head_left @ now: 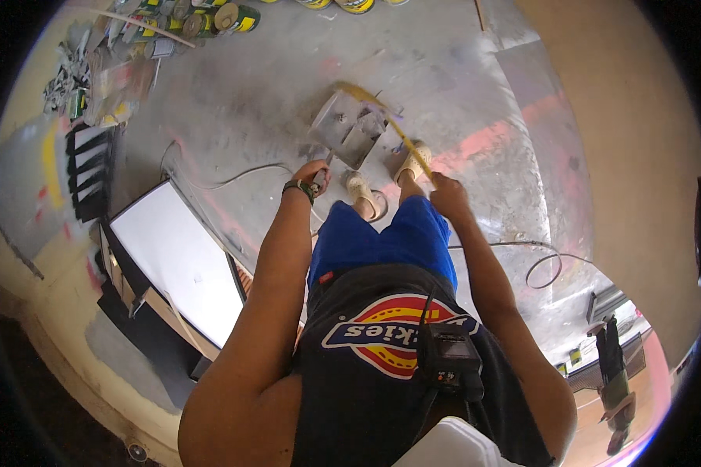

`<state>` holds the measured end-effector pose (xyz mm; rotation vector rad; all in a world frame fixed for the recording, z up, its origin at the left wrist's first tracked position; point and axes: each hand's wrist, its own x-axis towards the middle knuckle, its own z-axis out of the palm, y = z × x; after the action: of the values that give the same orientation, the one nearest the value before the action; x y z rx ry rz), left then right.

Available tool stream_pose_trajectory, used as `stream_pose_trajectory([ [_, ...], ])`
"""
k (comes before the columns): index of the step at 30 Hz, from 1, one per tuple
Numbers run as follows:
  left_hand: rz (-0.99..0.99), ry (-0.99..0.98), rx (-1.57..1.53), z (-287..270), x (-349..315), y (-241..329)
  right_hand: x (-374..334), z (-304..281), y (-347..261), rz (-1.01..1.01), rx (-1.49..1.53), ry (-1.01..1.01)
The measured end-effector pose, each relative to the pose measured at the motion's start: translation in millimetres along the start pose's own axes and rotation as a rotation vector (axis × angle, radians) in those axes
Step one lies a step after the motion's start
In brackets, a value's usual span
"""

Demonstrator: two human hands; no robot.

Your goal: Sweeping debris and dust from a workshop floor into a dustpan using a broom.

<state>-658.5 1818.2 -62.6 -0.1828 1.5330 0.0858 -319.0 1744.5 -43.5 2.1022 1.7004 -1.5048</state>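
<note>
The left hand has its grip closed around the handle of a grey dustpan, which sits just ahead of the person's 2 cream clogs; I cannot tell whether it touches the floor. The right hand grips a yellow-handled broom, its far end beside the pan. A white panel leans at left, and cans stand or lie beyond.
</note>
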Motion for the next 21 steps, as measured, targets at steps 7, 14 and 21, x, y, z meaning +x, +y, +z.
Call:
stream_pose_trajectory([
  [7, 0.049, -0.054, -0.089, -7, 11, 6, 14, -53, 14, 0.095, -0.090, 0.084],
  [14, 0.166, 0.111, 0.204, 9, 54, 12, 22, -74, 28, 0.039, -0.030, 0.252],
  [21, 0.055, 0.021, 0.075, -27, 34, -4, 15, -58, 53, 0.116, -0.028, 0.275],
])
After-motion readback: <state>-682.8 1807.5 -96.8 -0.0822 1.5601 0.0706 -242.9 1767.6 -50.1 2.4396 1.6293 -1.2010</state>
